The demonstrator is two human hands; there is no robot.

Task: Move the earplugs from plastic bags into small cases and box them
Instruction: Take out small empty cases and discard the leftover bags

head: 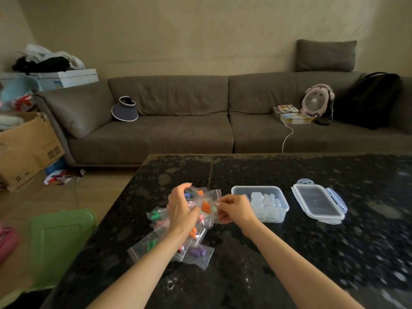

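A heap of small clear plastic bags [189,248] with coloured earplugs lies on the dark speckled table [289,253]. Above the heap, my left hand [181,208] and my right hand [234,208] both pinch one bag with orange earplugs [206,206], one hand at each side. To the right stands an open clear plastic box [278,197] holding several small translucent cases [266,202]. Its lid [318,202] lies flat further right.
A brown sofa [189,130] runs behind the table, with a visor hat [124,109], books [289,114], a small fan [315,100] and a black bag [367,101] on it. Left of the table are a green lid [60,241] and a cardboard box [26,152].
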